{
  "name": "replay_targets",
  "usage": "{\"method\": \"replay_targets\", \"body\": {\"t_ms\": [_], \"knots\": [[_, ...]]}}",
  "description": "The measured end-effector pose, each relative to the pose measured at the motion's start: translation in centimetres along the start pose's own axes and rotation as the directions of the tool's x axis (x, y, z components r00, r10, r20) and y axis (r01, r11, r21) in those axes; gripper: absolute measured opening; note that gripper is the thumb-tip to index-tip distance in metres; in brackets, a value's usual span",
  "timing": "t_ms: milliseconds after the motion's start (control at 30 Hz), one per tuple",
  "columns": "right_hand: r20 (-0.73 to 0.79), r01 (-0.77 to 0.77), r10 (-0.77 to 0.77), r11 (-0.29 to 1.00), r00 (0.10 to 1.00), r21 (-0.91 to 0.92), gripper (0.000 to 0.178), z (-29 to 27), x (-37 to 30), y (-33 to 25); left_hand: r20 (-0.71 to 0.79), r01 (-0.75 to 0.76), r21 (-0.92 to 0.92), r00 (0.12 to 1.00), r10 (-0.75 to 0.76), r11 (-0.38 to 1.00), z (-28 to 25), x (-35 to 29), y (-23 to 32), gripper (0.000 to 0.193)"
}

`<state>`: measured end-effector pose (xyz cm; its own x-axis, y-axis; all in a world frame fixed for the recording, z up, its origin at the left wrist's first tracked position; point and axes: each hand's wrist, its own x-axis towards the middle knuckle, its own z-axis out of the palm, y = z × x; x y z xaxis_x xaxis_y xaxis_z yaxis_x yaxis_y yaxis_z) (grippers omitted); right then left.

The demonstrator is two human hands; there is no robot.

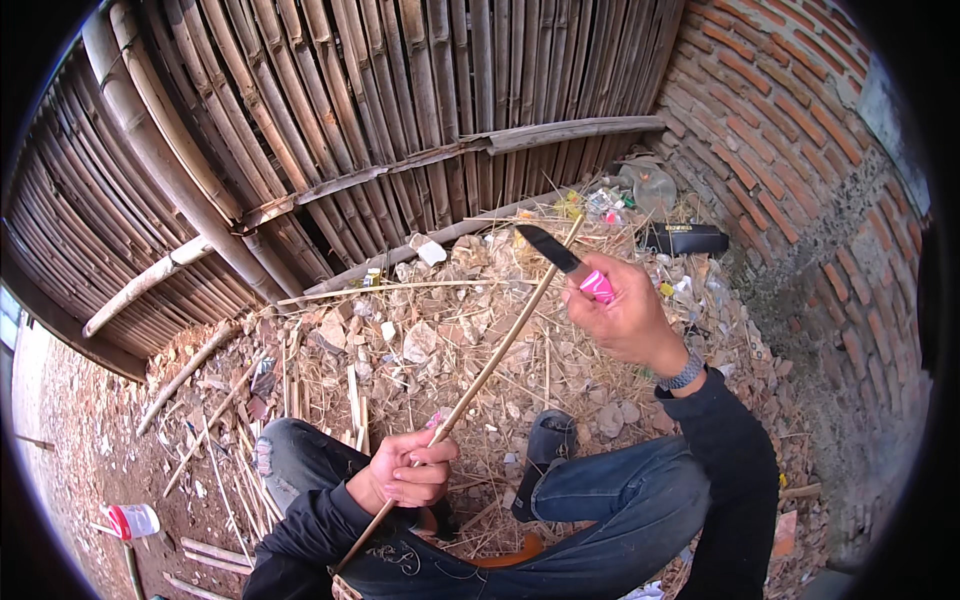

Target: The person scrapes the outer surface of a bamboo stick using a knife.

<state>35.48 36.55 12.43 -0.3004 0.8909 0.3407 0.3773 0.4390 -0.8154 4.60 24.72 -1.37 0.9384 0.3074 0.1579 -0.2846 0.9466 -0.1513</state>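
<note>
My left hand (410, 470) is closed around a long thin bamboo stick (500, 350), which slants from my lap up and away to the right. In my closed right hand (630, 318) is a knife with a dark blade (548, 248). Its blade points up and left, close to the stick's far end; whether they touch I cannot tell. A pink and white wrap (597, 287) shows at the right thumb, on the finger or the handle. Another bit of pink (436, 418) shows by my left fingers. My fingers hide the knife's handle.
A bamboo slat wall (400, 110) stands ahead, a brick wall (790, 130) to the right. Rubble and straw (450, 320) cover the ground. Several loose sticks (225, 430) and a red-lidded plastic tub (133, 521) lie left. A black case (686, 238) sits far right.
</note>
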Motion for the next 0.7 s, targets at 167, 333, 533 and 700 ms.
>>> {"method": "replay_targets", "body": {"t_ms": [167, 333, 533, 700], "knots": [[0.177, 0.091, -0.078, 0.994, 0.981, -0.067, 0.022, 2.8, -0.9, -1.4, 0.087, -0.176, 0.033, 0.981, 0.172, 0.984, 0.4, 0.7, 0.8, 0.044], [0.1, -0.205, 0.189, 0.96, 0.977, 0.189, 0.028, 5.4, -0.9, 1.5, -0.062, -0.167, 0.108, 0.983, 0.174, 0.98, -0.1, 1.0, 0.4, 0.043], [0.044, -0.32, 0.323, 0.898, 0.946, 0.303, 0.033, 5.2, 0.4, 2.0, -0.226, -0.114, 0.764, 0.875, 0.428, 0.635, 0.7, 1.7, -0.6, 0.034], [-0.219, -0.226, 0.338, 0.881, 0.915, 0.415, 0.028, -0.1, 2.1, 5.9, -0.302, 0.17, 0.927, 0.867, 0.396, 0.334, 1.7, 1.0, 0.1, 0.029]]}}
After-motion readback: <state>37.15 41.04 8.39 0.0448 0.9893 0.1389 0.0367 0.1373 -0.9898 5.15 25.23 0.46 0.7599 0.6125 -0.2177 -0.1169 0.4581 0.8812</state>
